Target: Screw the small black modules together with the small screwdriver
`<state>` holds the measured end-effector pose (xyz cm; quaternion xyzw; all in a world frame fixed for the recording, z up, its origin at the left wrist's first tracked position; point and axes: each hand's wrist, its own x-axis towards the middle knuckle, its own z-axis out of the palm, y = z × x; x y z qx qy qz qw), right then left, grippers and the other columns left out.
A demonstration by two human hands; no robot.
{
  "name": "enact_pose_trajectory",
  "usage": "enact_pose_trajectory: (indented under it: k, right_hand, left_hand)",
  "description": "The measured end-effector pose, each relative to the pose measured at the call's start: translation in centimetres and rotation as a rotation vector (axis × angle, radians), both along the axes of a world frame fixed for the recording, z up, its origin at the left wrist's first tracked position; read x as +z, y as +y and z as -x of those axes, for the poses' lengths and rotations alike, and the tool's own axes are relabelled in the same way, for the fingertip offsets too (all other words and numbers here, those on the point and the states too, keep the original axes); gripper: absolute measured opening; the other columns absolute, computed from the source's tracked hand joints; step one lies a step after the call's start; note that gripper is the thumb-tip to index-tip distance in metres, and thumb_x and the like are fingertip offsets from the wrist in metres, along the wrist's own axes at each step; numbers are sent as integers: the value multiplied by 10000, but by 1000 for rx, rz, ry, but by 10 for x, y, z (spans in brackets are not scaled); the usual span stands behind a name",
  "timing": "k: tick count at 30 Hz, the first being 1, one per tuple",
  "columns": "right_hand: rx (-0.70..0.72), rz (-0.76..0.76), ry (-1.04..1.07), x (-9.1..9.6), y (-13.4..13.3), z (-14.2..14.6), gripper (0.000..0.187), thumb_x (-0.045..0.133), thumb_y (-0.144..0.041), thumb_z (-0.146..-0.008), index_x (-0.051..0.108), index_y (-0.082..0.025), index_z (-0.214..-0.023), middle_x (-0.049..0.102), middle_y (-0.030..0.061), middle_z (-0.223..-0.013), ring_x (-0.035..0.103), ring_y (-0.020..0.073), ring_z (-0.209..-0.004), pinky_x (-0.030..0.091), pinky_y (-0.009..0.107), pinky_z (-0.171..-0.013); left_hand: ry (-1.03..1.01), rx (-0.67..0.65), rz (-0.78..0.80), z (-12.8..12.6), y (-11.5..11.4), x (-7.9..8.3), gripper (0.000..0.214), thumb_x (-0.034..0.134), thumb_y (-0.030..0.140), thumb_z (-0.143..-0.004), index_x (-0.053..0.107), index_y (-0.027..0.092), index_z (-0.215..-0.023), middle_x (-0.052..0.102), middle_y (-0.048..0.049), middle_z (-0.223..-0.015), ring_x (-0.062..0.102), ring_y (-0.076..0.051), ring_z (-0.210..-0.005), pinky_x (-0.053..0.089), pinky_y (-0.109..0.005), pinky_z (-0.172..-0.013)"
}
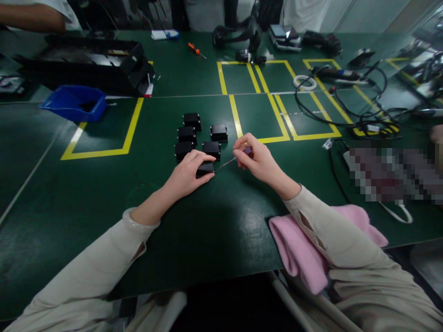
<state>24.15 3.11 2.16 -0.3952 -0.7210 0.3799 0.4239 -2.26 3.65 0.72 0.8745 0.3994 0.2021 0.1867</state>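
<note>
My left hand (188, 174) is closed around a small black box (205, 169) on the green table, thumb at its near side and fingers over its far side. In my right hand (255, 159) is a screwdriver (226, 163), its thin shaft pointing left and its tip at the right end of that box. Several like black boxes stand just beyond my left hand: one (211, 148) right behind the held box, another (219, 132) farther back, and a column on the left with a box (183, 150) nearest. Small shiny screws show at their ends.
A blue bin (76, 103) stands at the left before stacked black trays (104, 64). An orange screwdriver (196, 50) lies at the back. Cables (374, 124) and a white tape ring (304, 83) are at right. A pink cloth (297, 244) lies under my right forearm.
</note>
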Motion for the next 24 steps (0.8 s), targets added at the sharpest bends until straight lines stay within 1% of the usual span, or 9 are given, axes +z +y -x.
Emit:
enact_pose_trajectory:
  k: [4,10,14,17,20,22,24]
  right_hand:
    - [-15,-26,6,0,0,0,153,576,-213,-997,470,-242,-1103,575,-60,-748,537,107,-568,433,287,-598]
    - [-19,46,3,-2,1,0,161,588,-357,-1036,466,-252,-1049,580,-61,-725,548,102,-550,426,278,-558]
    - [-30,23,-5,-1,0,-1,132,574,-304,-1031,465,-250,-1080,590,-59,-740,540,96,-545,423,278,-567]
    - [-40,-19,5,0,0,0,131,585,-278,-1008,479,-243,-1076,609,-46,-775,555,102,-565,437,293,-603]
    - [-41,-40,13,2,-1,0,146,615,-319,-999,497,-235,-1021,596,-48,-728,553,114,-559,433,306,-615]
    - [-30,-30,-10,3,-1,1,152,598,-347,-1018,496,-241,-977,525,-75,-633,514,118,-514,404,306,-589]
    - [-31,-21,-16,4,-2,1,104,568,-311,-1024,489,-247,-1007,511,-80,-634,503,122,-509,395,306,-587]
  left_hand:
    - [7,-7,3,0,0,0,373,654,311,-975,602,225,-1334,619,-117,-1319,597,-322,-1268,516,-523,-1079]
    - [9,-5,14,0,0,1,376,654,306,-976,596,235,-1341,618,-118,-1321,591,-329,-1271,514,-539,-1079]
    - [19,-1,18,0,-1,2,376,651,307,-982,594,228,-1345,615,-121,-1328,592,-329,-1270,511,-536,-1081]
    - [13,0,16,-1,-1,2,373,655,299,-978,599,226,-1339,616,-119,-1322,591,-328,-1270,507,-531,-1087]
    - [1,3,11,-1,-1,1,371,666,290,-972,602,234,-1333,619,-112,-1315,592,-321,-1266,506,-519,-1088]
    - [0,5,8,-1,-1,0,373,670,294,-975,599,230,-1335,619,-114,-1316,591,-320,-1267,509,-515,-1084]
    - [4,9,6,-1,-1,0,370,666,298,-981,598,222,-1337,618,-121,-1319,591,-325,-1271,511,-517,-1078]
